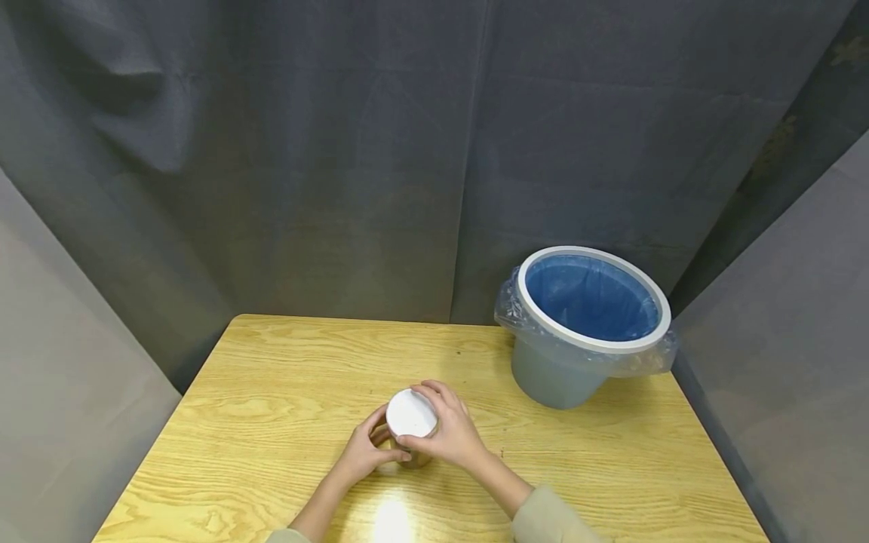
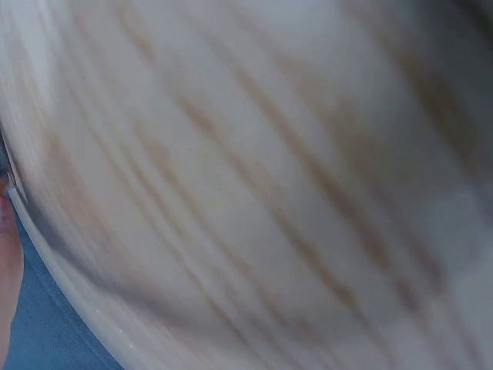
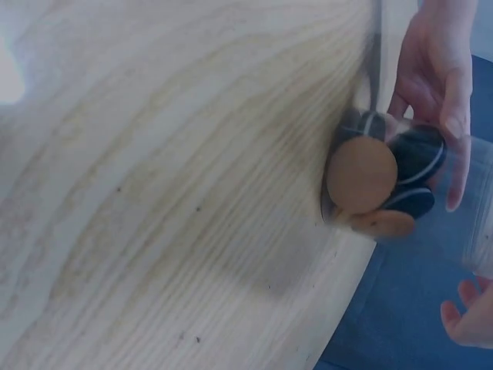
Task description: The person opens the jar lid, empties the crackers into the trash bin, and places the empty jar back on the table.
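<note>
A clear jar [image 3: 454,223] with a white lid [image 1: 410,411] is between both hands over the near middle of the wooden table. Through its wall, the right wrist view shows a round tan cookie [image 3: 362,176] and dark sandwich cookies [image 3: 417,154] near the bottom. My left hand [image 1: 363,452] holds the jar's side, thumb in front and fingers behind. From the right, my right hand [image 1: 451,430] grips the lid's rim between thumb and fingers. Only a sliver of a hand shows at the left wrist view's edge.
A grey bin [image 1: 553,373] with a white rim and a blue-looking liner stands at the table's back right. Light wood tabletop [image 1: 285,392] surrounds the jar. Dark curtain [image 1: 339,166] hangs behind, with grey panels at both sides.
</note>
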### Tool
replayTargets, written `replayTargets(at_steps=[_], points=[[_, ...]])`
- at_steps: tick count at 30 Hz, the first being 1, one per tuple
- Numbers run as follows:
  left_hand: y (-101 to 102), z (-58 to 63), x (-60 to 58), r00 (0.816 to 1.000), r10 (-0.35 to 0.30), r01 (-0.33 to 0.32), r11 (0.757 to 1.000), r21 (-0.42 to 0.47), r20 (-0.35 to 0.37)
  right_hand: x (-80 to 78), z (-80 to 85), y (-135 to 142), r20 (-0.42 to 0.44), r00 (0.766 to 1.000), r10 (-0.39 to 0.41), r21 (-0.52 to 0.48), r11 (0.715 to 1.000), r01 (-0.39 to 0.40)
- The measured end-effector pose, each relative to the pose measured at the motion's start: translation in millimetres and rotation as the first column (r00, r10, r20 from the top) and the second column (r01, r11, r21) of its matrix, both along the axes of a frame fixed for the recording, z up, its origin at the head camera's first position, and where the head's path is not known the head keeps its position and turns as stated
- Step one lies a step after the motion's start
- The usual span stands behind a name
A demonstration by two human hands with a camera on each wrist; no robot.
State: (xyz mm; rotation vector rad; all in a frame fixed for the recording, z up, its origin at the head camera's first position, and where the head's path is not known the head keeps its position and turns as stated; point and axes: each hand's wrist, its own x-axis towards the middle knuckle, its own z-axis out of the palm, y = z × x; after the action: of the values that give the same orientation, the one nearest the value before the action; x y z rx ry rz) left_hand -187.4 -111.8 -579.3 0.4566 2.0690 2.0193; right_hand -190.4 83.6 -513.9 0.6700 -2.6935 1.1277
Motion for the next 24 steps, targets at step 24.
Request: replayTargets(at_steps=[24], points=[[-0.9,7.4,2.4,1.000,-0.010,0.010,1.000,-0.017,0.012,7.5,-9.6,-8.1,-0.063,0.996,-0.064,-0.030,0.998,0.063]])
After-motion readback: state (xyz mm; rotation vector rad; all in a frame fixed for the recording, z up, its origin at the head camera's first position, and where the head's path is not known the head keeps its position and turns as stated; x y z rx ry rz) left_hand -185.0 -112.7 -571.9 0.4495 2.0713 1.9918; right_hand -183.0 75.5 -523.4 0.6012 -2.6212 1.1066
